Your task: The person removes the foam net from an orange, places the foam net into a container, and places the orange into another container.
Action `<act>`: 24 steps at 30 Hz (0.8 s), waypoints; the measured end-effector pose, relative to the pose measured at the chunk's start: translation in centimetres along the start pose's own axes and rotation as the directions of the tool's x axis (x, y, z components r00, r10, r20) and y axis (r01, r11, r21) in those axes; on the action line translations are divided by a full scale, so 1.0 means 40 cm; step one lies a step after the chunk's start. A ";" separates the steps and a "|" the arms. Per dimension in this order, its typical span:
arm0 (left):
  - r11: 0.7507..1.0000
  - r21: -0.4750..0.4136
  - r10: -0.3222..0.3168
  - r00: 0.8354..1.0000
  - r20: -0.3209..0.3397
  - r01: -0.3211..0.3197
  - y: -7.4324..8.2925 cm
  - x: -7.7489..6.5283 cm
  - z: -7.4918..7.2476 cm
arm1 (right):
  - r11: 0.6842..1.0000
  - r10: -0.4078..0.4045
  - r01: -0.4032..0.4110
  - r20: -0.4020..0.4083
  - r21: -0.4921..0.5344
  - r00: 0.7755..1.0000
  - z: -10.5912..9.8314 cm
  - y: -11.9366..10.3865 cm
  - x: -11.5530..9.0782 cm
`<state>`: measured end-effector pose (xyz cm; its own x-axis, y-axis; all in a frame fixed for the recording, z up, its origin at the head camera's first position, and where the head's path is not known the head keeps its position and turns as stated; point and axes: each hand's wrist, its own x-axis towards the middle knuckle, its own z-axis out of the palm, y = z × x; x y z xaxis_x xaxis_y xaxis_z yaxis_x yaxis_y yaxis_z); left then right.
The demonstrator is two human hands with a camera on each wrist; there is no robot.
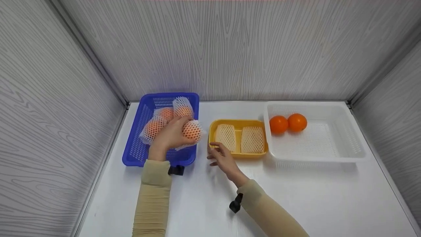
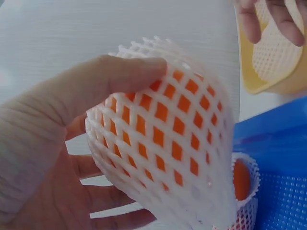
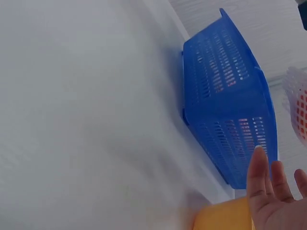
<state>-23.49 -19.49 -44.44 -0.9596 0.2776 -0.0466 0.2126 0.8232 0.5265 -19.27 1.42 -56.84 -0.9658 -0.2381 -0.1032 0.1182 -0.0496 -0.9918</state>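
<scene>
My left hand (image 1: 173,133) grips an orange in a white foam net (image 1: 192,130) above the right side of the blue basket (image 1: 179,162). In the left wrist view the thumb lies across the top of the netted orange (image 2: 168,129), with the fingers curled beneath it. Several other netted oranges (image 1: 154,129) lie in the basket. My right hand (image 1: 225,161) hovers by the near left corner of the yellow tray (image 1: 238,154), holding nothing, its fingers loosely spread. In the right wrist view those fingers (image 3: 258,175) overlap the basket's side.
Two foam nets, a left one (image 1: 226,136) and a right one (image 1: 252,140), lie flat in the yellow tray. At the right, a white basket (image 1: 317,159) holds two bare oranges (image 1: 297,122) in its far left part. Grey wood-grain panels (image 1: 230,49) wall the white table.
</scene>
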 end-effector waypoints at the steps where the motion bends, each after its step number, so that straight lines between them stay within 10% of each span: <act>1: 1.000 0.005 0.014 1.000 -0.016 -0.014 0.004 -0.005 0.006 | 1.000 -0.012 0.012 0.004 0.019 1.000 -0.012 -0.002 -0.004; 12: 0.980 -0.076 0.177 0.980 -0.092 -0.184 0.043 -0.041 0.114 | 0.986 -0.127 0.119 0.072 0.113 0.989 -0.122 -0.016 -0.068; 24: 0.956 -0.216 0.176 0.977 -0.116 -0.198 0.084 -0.053 0.235 | 0.979 -0.187 0.181 0.063 0.090 0.980 -0.163 -0.024 -0.102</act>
<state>-18.99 -12.65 -50.56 -0.9220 0.3585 0.1460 0.3533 0.6253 0.6958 -16.94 8.76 -55.96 -0.9544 -0.2849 0.0889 -0.0382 -0.1790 -0.9831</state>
